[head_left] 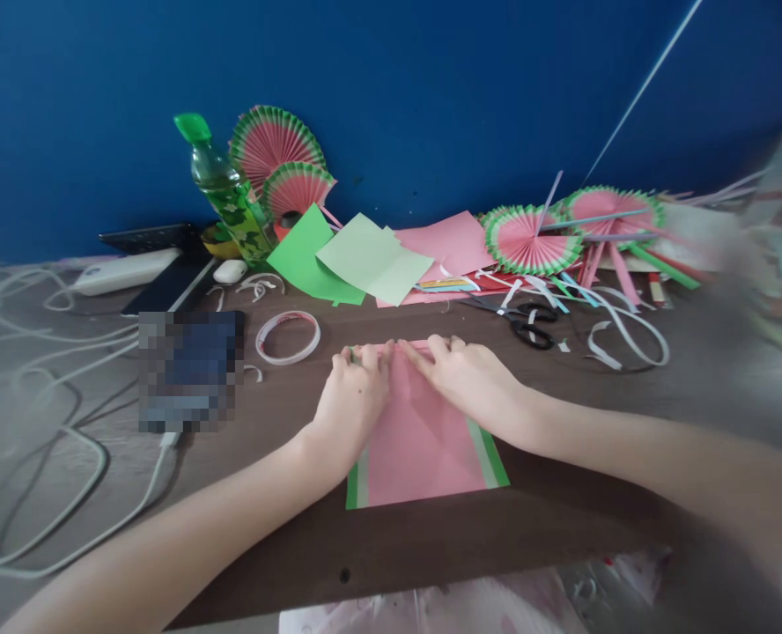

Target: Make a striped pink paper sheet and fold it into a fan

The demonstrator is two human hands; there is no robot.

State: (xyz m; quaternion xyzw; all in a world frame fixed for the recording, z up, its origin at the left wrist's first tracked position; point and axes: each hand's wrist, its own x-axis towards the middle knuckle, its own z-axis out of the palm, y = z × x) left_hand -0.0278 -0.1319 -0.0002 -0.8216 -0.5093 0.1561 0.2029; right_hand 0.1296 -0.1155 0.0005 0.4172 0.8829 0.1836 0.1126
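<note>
A pink sheet of paper [424,440] with pale and bright green strips down both sides lies flat on the table before me. Its far edge is turned into a narrow fold. My left hand [357,396] grips the left part of that fold, fingers bent over the edge. On the right part, my right hand [474,379] presses with its fingers closed around the fold and one finger reaching toward the middle. The fingertips of both hands almost meet there. Some fingertips are hidden behind the knuckles and paper edge.
A tape roll [288,338] and a phone [196,370] with a white cable lie left. Black-handled scissors [529,326] rest among paper scraps at right. Behind are green sheets [378,260], a tilted bottle [229,198], and pleated paper fans [533,239] near the blue wall.
</note>
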